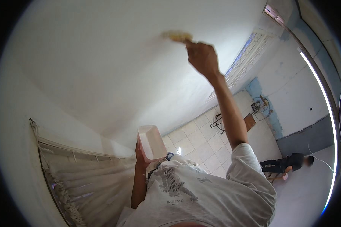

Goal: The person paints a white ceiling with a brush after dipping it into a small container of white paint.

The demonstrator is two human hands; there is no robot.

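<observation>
High up in front of me, my right hand (203,56) is closed around the handle of a paintbrush (179,36). The brush has yellowish bristles, is a little blurred, and lies against or very near the white wall (113,49); I cannot tell whether it touches. Lower down, near my chest, my left hand (141,153) grips the side of a pale pink rectangular plastic tub (152,143). The tub's mouth is tilted toward me and its inside looks coated white. Most of my left fingers are hidden behind the tub.
A curtained window (91,181) is at lower left, a grated window (246,56) at upper right. On the tiled floor (201,140) stand a dark-framed chair (218,124) and tangled cables (261,106). Another person (291,163) is at far right, near a bright tube light (322,87).
</observation>
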